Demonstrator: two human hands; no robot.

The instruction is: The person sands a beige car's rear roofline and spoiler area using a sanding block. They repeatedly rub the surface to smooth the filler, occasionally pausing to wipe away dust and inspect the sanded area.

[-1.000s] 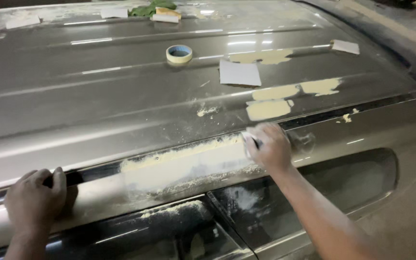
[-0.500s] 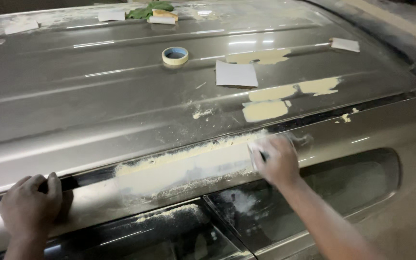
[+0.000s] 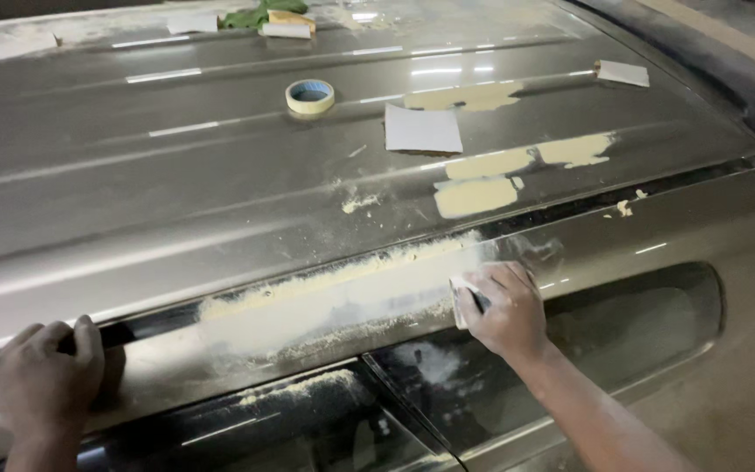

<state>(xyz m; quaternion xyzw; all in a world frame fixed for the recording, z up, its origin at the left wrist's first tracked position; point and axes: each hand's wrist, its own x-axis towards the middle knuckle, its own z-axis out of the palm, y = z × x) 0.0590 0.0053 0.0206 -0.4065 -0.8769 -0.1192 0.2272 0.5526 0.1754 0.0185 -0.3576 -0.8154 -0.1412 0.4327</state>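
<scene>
Hands on a dusty car roof edge
Right hand pinches a sanding pad against the filler patch (pale, powdery); left hand curls closed over the roof channel.

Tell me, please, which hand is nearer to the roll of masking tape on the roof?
Right. The right hand is below and right of the tape roll; the left hand grips the roof edge, farther away.
</scene>
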